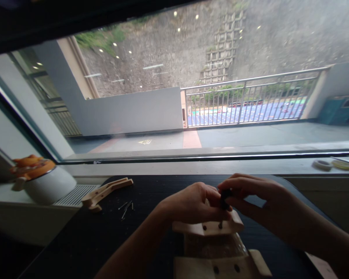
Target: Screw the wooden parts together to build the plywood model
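Observation:
Between the fingertips of both hands is a small dark-handled screwdriver (226,198), upright. Its tip points down to a screw hole in a pale wooden bar (192,228). My right hand (254,190) pinches the handle from the right. From the left, my left hand (189,201) closes its thumb and fingers around the same tool, partly hiding it. The bar has a second dark hole beside the tool. Closer to me lies another wooden piece (197,267) with two dark holes, and a clear plastic-like sheet (215,246) shows between the two.
On the dark table (84,240), a jointed wooden part (107,193) and several loose metal screws (126,210) lie at left. A white pot with an orange lid (48,184) stands on the sill. Tape rolls (322,165) rest at far right. A window (151,116) rises behind the table.

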Demonstrator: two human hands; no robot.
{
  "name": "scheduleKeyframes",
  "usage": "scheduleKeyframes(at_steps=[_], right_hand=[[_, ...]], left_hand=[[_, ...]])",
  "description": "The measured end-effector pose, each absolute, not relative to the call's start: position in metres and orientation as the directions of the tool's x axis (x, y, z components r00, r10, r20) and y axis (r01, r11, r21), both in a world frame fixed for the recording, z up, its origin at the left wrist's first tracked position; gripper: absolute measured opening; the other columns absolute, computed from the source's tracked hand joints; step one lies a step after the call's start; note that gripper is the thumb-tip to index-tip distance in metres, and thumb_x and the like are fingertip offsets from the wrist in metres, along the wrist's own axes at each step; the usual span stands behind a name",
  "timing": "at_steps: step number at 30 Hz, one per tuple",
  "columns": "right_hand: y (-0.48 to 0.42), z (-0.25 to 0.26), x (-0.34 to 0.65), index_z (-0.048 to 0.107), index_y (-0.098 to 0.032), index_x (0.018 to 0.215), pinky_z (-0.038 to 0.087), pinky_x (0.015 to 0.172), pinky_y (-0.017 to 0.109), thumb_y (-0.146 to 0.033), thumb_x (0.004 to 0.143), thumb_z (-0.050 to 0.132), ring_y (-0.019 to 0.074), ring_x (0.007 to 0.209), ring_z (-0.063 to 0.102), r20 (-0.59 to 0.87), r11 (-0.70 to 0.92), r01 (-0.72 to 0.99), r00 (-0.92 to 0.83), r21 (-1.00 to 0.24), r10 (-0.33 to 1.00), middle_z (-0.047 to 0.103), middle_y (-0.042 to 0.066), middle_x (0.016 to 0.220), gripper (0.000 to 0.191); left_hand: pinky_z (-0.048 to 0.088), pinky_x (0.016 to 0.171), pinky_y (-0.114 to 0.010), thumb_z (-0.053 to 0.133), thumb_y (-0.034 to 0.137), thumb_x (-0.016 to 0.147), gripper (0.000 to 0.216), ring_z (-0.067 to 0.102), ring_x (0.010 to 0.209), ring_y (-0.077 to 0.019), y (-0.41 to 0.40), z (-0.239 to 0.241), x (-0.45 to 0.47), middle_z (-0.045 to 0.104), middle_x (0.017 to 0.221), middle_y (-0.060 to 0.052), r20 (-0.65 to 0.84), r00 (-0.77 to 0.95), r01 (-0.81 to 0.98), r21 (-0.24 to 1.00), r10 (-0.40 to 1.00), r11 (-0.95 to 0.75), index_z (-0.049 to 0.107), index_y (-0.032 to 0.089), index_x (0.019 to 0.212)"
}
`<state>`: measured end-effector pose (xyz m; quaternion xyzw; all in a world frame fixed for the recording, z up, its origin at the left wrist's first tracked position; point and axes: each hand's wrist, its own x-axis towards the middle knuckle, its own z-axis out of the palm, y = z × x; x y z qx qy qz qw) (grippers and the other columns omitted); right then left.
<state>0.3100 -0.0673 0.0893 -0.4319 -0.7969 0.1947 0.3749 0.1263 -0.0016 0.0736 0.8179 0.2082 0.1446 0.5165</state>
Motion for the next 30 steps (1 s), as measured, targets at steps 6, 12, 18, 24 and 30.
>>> scheduleKeyframes(at_steps=[6,12,18,24,30], right_hand=[[-0.0669,0.0877,0.3099,0.064,-0.025,0.099,0.048,0.059,0.021,-0.028,0.084,0.060,0.0127,0.068,0.060,0.455,0.568,0.557,-0.344,-0.606,0.821,0.066,0.000,0.085,0.017],[-0.0675,0.0895,0.3098,0.066,-0.026,0.099,0.049,0.067,0.022,-0.026,0.087,0.056,0.0144,0.079,0.062,0.463,0.593,0.520,-0.371,-0.615,0.805,0.067,0.001,0.092,0.016],[-0.0683,0.0904,0.3108,0.067,-0.024,0.097,0.049,0.065,0.024,-0.030,0.087,0.055,0.0161,0.077,0.062,0.429,0.573,0.501,-0.381,-0.649,0.819,0.066,0.003,0.089,0.016],[-0.0689,0.0902,0.3089,0.064,-0.024,0.093,0.047,0.061,0.023,-0.028,0.085,0.057,0.0129,0.069,0.059,0.423,0.554,0.551,-0.359,-0.624,0.832,0.063,0.001,0.084,0.011],[-0.0692,0.0897,0.3125,0.062,-0.028,0.104,0.048,0.068,0.022,-0.022,0.087,0.054,0.0127,0.079,0.060,0.465,0.603,0.539,-0.385,-0.589,0.798,0.063,0.000,0.098,0.019]], left_hand=[[0.040,0.064,-0.020,0.064,0.028,0.075,0.018,0.047,0.068,-0.0112,-0.0016,0.0745,0.1262,0.054,0.071,0.001,0.001,0.862,0.239,0.881,0.507,-0.409,0.068,0.011,0.079],[0.038,0.063,-0.019,0.064,0.026,0.075,0.015,0.047,0.067,-0.0097,-0.0023,0.0762,0.1254,0.054,0.071,0.002,0.013,0.874,0.204,0.897,0.486,-0.392,0.067,0.011,0.078],[0.038,0.063,-0.019,0.063,0.023,0.075,0.014,0.047,0.067,-0.0101,-0.0034,0.0763,0.1263,0.055,0.071,0.002,-0.007,0.866,0.222,0.902,0.500,-0.371,0.068,0.012,0.081],[0.040,0.065,-0.020,0.066,0.027,0.074,0.017,0.050,0.071,-0.0124,-0.0025,0.0757,0.1264,0.059,0.076,0.000,-0.005,0.862,0.237,0.887,0.506,-0.395,0.069,0.011,0.080],[0.041,0.068,-0.021,0.064,0.026,0.076,0.015,0.051,0.074,-0.0129,-0.0027,0.0762,0.1262,0.058,0.077,0.000,0.027,0.880,0.190,0.895,0.474,-0.403,0.068,0.012,0.081]])
